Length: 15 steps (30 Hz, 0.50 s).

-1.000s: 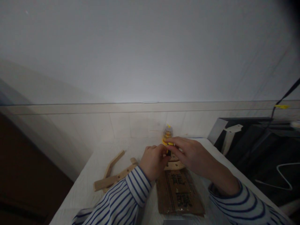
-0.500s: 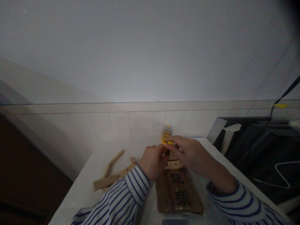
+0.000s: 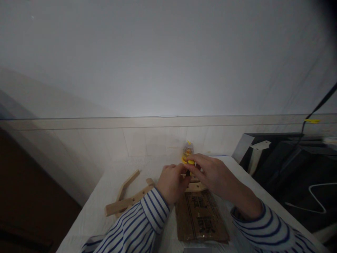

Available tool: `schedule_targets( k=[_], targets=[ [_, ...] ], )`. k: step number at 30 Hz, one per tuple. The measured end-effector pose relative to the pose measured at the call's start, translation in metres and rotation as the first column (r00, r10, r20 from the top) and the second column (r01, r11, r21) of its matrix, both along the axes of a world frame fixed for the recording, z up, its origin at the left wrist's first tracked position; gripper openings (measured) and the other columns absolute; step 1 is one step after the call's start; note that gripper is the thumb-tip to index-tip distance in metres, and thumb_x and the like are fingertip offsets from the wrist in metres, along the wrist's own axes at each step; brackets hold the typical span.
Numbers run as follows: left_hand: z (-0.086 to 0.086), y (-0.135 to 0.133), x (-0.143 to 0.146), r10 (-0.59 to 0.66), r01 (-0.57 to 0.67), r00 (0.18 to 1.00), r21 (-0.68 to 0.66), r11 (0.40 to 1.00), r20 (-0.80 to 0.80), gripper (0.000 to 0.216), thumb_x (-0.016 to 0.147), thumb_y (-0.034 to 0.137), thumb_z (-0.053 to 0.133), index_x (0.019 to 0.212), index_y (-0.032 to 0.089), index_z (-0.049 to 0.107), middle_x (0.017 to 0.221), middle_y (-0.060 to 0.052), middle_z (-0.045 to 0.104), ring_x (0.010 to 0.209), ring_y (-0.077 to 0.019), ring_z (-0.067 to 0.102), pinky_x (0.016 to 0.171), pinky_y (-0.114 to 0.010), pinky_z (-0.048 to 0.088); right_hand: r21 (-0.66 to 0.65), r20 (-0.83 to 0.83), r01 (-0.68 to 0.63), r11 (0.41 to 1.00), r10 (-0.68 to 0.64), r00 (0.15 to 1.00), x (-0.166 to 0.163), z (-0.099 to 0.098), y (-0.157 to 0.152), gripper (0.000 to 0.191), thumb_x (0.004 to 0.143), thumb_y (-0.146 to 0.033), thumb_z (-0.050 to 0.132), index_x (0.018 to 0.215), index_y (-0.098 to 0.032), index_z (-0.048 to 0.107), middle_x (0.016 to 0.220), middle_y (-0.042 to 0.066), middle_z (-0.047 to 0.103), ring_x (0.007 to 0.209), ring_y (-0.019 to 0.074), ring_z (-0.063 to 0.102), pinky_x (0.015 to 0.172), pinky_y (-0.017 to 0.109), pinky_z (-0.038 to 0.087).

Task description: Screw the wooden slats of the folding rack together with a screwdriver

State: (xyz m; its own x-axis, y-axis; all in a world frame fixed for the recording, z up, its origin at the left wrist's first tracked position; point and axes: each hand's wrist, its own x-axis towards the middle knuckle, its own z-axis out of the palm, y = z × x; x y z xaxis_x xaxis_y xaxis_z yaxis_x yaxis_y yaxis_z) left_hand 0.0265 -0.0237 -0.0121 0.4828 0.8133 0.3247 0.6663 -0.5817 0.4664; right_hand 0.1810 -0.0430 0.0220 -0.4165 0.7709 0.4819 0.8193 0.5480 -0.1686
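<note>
My right hand (image 3: 210,172) pinches the yellow handle of a small yellow-and-black screwdriver (image 3: 191,162). Close against it, the fingers of my left hand (image 3: 172,182) are closed around the dark lower part, whose tip is hidden. Just below the fingers lies a pale wooden piece with holes (image 3: 196,187), partly covered by my hands. Behind the hands stands a clear container with a yellow base and small yellow and orange bits inside (image 3: 187,149).
Left of my left sleeve lie wooden strips with holes (image 3: 119,205) and an angled wooden piece (image 3: 129,182). A brown printed packet (image 3: 201,218) lies on the white-covered table (image 3: 92,211). Black equipment (image 3: 289,168) and a cable stand at the right; a wall rises behind.
The view has tipped up very slightly. Both hands keep nearly the same place and grip, with only a small shift of the right fingers on the yellow handle.
</note>
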Motion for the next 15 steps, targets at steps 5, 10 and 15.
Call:
schedule_targets(
  k=[5, 10, 15],
  targets=[
    [0.0032, -0.0009, 0.0002, 0.084, -0.084, 0.996, 0.004, 0.996, 0.025, 0.016, 0.076, 0.030, 0.064, 0.086, 0.019, 0.061, 0.084, -0.002, 0.070, 0.081, -0.0198, 0.063, 0.077, -0.033, 0.045, 0.004, -0.008, -0.010, 1.000, 0.010, 1.000, -0.0006, 0.0020, -0.0010, 0.023, 0.091, -0.035, 0.040, 0.088, -0.019, 0.055, 0.078, 0.004, 0.064, 0.069, 0.0176, 0.061, 0.060, 0.029, 0.043],
    [0.0028, 0.0000, 0.0000, 0.086, -0.086, 0.996, 0.015, 0.996, -0.003, 0.014, 0.076, 0.030, 0.065, 0.082, 0.018, 0.063, 0.080, -0.002, 0.070, 0.078, -0.0194, 0.063, 0.075, -0.033, 0.045, 0.013, -0.016, -0.011, 1.000, 0.012, 1.000, -0.0021, 0.0024, -0.0015, 0.022, 0.091, -0.034, 0.040, 0.084, -0.019, 0.055, 0.074, 0.003, 0.062, 0.065, 0.0165, 0.059, 0.057, 0.028, 0.042],
    [0.0018, 0.0010, -0.0007, 0.069, -0.069, 0.998, 0.023, 0.997, 0.006, 0.012, 0.076, 0.028, 0.064, 0.082, 0.018, 0.063, 0.081, -0.002, 0.070, 0.077, -0.0191, 0.062, 0.075, -0.033, 0.045, -0.041, -0.057, -0.024, 0.999, 0.022, 0.998, -0.0012, 0.0020, -0.0009, 0.025, 0.091, -0.035, 0.041, 0.091, -0.018, 0.059, 0.081, 0.005, 0.065, 0.072, 0.0182, 0.061, 0.062, 0.031, 0.046]
  ],
)
